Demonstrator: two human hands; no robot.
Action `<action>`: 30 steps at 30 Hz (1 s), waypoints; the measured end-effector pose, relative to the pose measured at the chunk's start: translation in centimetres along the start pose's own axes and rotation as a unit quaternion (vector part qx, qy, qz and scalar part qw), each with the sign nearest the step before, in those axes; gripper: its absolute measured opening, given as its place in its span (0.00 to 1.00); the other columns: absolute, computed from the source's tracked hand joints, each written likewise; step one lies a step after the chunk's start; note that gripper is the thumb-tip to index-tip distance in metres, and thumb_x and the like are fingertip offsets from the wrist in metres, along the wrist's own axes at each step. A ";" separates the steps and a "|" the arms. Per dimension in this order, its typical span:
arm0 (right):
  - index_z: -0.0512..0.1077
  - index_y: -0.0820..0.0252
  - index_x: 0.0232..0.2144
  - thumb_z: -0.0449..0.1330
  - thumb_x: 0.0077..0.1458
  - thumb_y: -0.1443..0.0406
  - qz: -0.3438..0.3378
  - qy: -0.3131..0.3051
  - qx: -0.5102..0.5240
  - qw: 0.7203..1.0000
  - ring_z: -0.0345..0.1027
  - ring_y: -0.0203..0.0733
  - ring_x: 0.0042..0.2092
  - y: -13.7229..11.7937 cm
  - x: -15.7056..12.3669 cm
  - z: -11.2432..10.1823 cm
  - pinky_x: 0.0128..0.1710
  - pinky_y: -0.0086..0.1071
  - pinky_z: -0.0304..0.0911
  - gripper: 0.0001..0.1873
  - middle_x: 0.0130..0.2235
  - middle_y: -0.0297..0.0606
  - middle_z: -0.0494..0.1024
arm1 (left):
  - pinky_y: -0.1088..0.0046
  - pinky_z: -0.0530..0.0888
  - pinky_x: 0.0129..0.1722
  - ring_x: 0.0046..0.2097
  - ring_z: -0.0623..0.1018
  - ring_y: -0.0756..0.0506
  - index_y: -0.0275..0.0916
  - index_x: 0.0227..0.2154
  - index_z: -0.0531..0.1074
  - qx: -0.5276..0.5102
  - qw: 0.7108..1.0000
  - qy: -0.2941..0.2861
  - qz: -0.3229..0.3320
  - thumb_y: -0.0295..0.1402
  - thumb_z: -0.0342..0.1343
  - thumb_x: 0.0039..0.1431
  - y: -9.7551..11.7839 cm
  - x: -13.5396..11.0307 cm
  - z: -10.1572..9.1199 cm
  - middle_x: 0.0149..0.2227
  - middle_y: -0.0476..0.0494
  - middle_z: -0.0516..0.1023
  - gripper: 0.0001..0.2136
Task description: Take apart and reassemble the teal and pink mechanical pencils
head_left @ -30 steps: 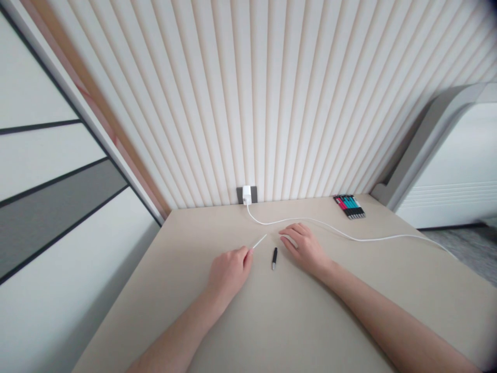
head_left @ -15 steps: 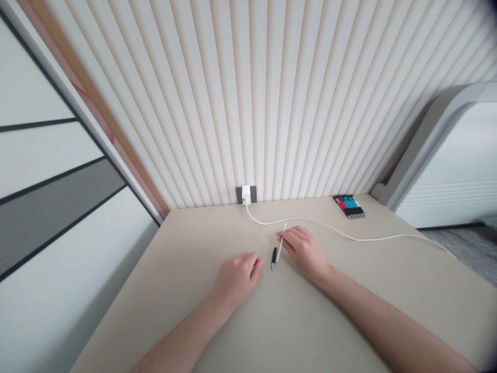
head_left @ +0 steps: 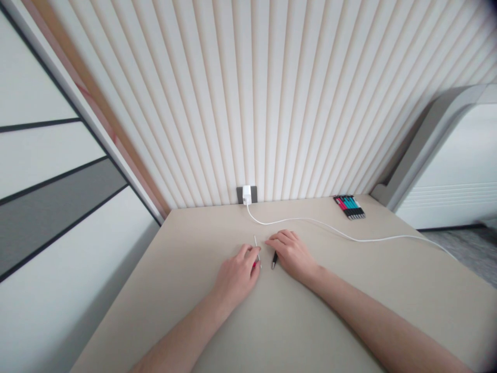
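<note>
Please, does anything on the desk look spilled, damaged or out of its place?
I see no spill or damage. Only a black piece with a silver tip stands out: it lies partly hidden by the right hand, apart from the tidy row of pens.

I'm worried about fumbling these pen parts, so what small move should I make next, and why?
Perhaps close your right hand on the black pen grip. That hand partly covers it, with the silver tip showing, while your left hand is occupied: it holds a pink pen part, with the thin white pen refill at its fingers.
</note>
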State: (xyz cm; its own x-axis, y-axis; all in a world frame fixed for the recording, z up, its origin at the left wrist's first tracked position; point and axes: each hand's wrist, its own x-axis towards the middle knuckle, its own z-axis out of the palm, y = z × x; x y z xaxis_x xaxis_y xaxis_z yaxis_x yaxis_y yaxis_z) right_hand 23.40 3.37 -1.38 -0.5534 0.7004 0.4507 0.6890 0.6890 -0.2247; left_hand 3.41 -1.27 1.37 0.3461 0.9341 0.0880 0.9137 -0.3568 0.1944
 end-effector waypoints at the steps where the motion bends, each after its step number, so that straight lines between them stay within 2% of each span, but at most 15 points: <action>1: 0.75 0.54 0.46 0.56 0.55 0.78 -0.001 -0.002 -0.004 1.000 0.66 0.49 0.50 0.5 -0.2 -0.2 0.47 0.42 0.61 0.20 0.46 0.42 0.77 | 0.72 0.72 0.35 0.40 0.78 0.45 0.45 0.53 0.66 -0.001 1.000 0.001 0.005 0.32 0.45 0.66 -0.1 0.0 0.0 0.50 0.43 0.73 0.15; 3: 0.76 0.54 0.42 0.55 0.54 0.79 0.021 0.001 -0.018 1.000 0.66 0.49 0.49 1.5 -0.6 -0.6 0.47 0.42 0.60 0.20 0.46 0.42 0.77 | 0.72 0.73 0.35 0.39 0.79 0.45 0.46 0.52 0.67 -0.002 1.000 0.002 0.015 0.32 0.45 0.66 -0.2 0.0 0.0 0.51 0.43 0.73 0.14; 7: 0.76 0.55 0.42 0.54 0.60 0.73 0.106 -0.011 -0.057 0.993 0.68 0.48 0.44 3.4 -1.1 -1.3 0.43 0.41 0.59 0.15 0.41 0.42 0.78 | 0.70 0.74 0.37 0.41 0.79 0.45 0.44 0.45 0.72 -0.009 1.000 0.001 0.027 0.33 0.45 0.66 -0.4 -0.1 0.2 0.51 0.43 0.74 0.12; 12: 0.77 0.55 0.38 0.54 0.63 0.66 0.154 -0.042 -0.064 0.985 0.70 0.47 0.42 3.8 -1.2 -1.3 0.41 0.38 0.58 0.11 0.37 0.41 0.78 | 0.69 0.75 0.41 0.46 0.79 0.44 0.43 0.44 0.73 -0.013 1.000 0.009 0.025 0.32 0.46 0.66 -0.9 -0.1 0.5 0.53 0.44 0.75 0.11; 18: 0.75 0.56 0.46 0.54 0.63 0.63 0.191 -0.013 -0.060 0.980 0.69 0.48 0.44 4.2 -1.1 -0.2 0.43 0.38 0.59 0.13 0.40 0.43 0.76 | 0.66 0.74 0.48 0.50 0.78 0.43 0.44 0.46 0.74 -0.026 1.000 0.001 0.017 0.34 0.50 0.64 -1.6 0.3 0.3 0.56 0.46 0.75 0.12; 21: 0.75 0.55 0.46 0.53 0.64 0.63 0.205 -0.009 -0.058 0.977 0.68 0.47 0.45 4.6 -0.5 0.3 0.45 0.38 0.59 0.13 0.41 0.43 0.76 | 0.67 0.73 0.49 0.51 0.77 0.43 0.45 0.47 0.74 -0.035 0.999 0.004 0.024 0.34 0.50 0.64 -2.0 0.6 0.5 0.56 0.48 0.75 0.12; 30: 0.77 0.58 0.32 0.55 0.62 0.63 0.248 -0.012 -0.010 0.969 0.68 0.44 0.44 3.6 0.8 0.4 0.46 0.34 0.57 0.12 0.37 0.41 0.77 | 0.67 0.75 0.47 0.50 0.78 0.43 0.45 0.48 0.73 -0.040 0.998 0.030 0.047 0.33 0.49 0.65 -2.5 1.0 1.4 0.55 0.47 0.76 0.11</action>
State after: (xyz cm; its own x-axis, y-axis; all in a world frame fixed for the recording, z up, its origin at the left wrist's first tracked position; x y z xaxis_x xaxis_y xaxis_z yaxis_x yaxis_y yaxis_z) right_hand 25.28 6.47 -2.17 -0.1625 0.9487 0.2713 0.8813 0.2632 -0.3925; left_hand 1.78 0.60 -0.43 0.4148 0.8944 0.1670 0.8568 -0.4458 0.2591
